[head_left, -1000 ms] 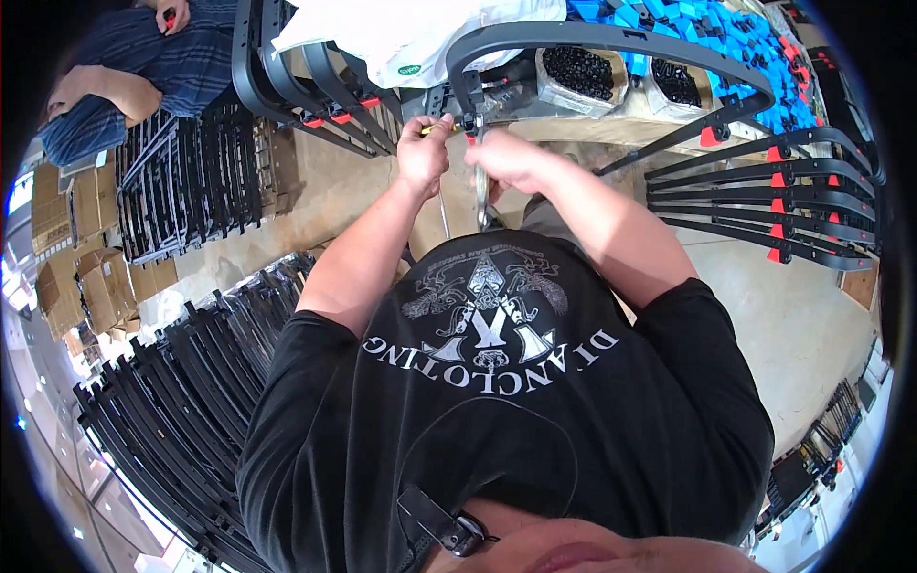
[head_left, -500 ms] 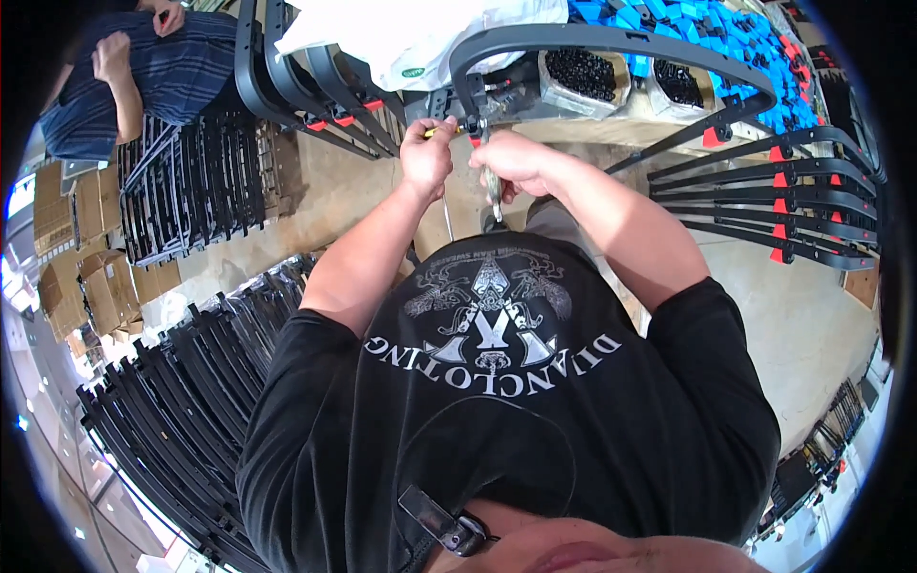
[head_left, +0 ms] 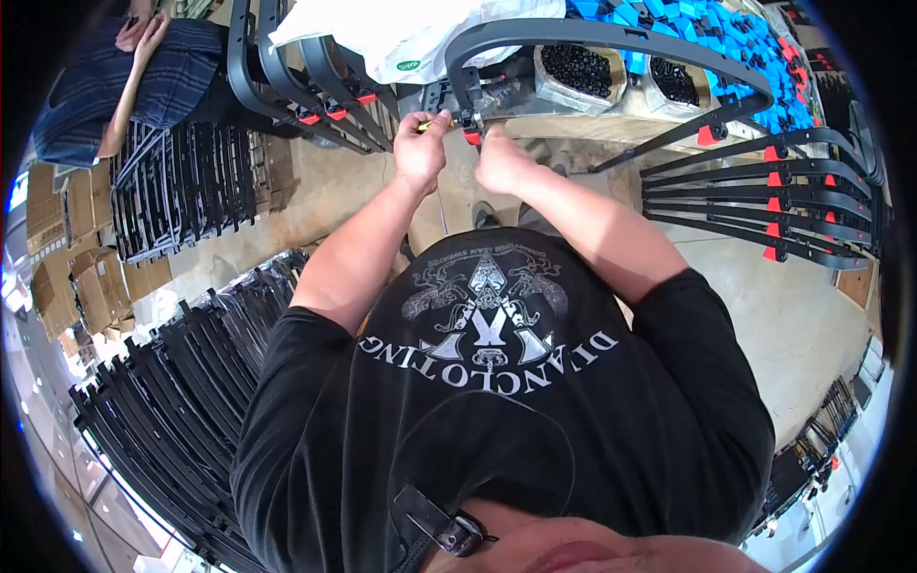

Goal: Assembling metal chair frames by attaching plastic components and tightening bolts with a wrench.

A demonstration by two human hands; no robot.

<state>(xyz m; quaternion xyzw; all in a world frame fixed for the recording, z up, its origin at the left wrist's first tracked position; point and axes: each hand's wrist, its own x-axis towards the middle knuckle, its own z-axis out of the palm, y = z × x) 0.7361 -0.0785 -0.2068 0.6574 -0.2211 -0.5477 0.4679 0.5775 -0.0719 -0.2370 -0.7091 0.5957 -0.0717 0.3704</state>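
Note:
A dark grey bent tube frame [head_left: 611, 36] arches over the bench, its near left end reaching down between my hands. My left hand [head_left: 420, 153] is closed around a small yellow-and-black tool [head_left: 432, 125], held level beside that frame end; its exact kind is hard to make out. Just right of the same end, by a red fitting [head_left: 472, 138], is my right hand [head_left: 503, 164]. Its fingers point away from me and are mostly hidden, so what they hold, if anything, does not show.
Blue plastic parts [head_left: 688, 24] and boxes of small black parts [head_left: 580, 76] cover the bench. A white bag [head_left: 382, 38] lies at its left. More bent frames [head_left: 755, 205] stand right, and black bars [head_left: 181, 392] are stacked left. Another person [head_left: 143, 76] is at the far left.
My right hand has moved forward to the frame end; the greyish tool seen in it earlier no longer shows. My left hand stays on the yellow-and-black tool. The other person's hands have shifted.

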